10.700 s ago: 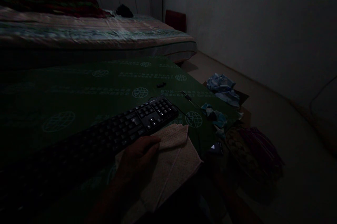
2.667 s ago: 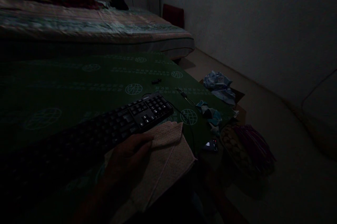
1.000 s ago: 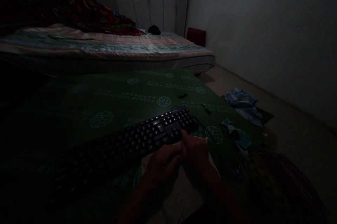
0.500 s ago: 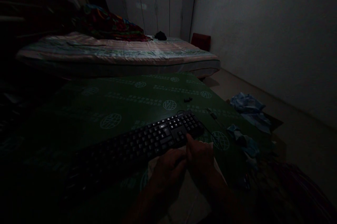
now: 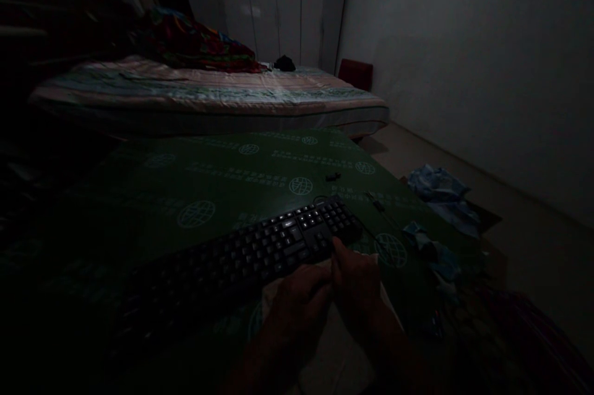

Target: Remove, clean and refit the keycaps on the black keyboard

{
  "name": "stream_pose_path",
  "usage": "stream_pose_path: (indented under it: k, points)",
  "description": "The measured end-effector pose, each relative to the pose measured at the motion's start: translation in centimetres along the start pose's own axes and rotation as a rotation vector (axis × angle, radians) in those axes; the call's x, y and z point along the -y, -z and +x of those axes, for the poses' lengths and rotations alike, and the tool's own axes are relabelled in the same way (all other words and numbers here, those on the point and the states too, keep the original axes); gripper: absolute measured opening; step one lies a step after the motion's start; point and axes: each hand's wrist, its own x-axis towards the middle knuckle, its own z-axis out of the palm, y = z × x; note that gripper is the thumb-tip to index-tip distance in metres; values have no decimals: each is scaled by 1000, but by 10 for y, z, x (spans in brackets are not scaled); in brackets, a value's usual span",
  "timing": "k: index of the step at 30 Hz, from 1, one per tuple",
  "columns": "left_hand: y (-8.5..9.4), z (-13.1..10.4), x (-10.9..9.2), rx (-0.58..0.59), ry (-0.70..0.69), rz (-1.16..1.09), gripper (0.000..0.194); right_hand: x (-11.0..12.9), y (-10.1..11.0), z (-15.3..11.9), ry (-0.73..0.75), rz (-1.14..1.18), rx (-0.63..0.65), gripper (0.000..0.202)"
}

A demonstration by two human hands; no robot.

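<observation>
My left hand [image 5: 301, 296] and my right hand [image 5: 355, 277] are close together, just in front of a black keyboard [image 5: 232, 259]. The fingers of both are closed on a pale cloth [image 5: 331, 345], which shows behind and below them. It is too dark to tell whether a small item is also between the fingers. Slanting across the green printed tabletop [image 5: 250, 184], the keyboard lies with its number pad nearest my right hand. A thin black cable [image 5: 371, 231] runs beside its right end.
Small black pieces [image 5: 333, 177] and a thin screwdriver-like tool [image 5: 377, 204] lie beyond the keyboard. Crumpled blue cloths [image 5: 436, 249] are at the right edge. A bed [image 5: 232, 91] stands behind the table, a pale wall [image 5: 473, 54] to the right.
The view has shifted very slightly. Both hands remain closed together at the cloth, and the keyboard has not moved on the table.
</observation>
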Motion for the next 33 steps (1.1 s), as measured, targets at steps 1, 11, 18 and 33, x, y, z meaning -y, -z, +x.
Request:
stream_pose_path:
  k: [1,11,18,33]
  points:
    - [0,0,0,-5,0,1,22,0,1,0,-5,-5,17,34]
    - [0,0,-2,1,8,2,21,2,9,4,27,-50,159,38]
    - [1,-1,-3,6,20,9,22,3,11,8,5,-71,237,38]
    - [-1,0,0,-6,-1,1,25,4,14,11,25,-105,284,32]
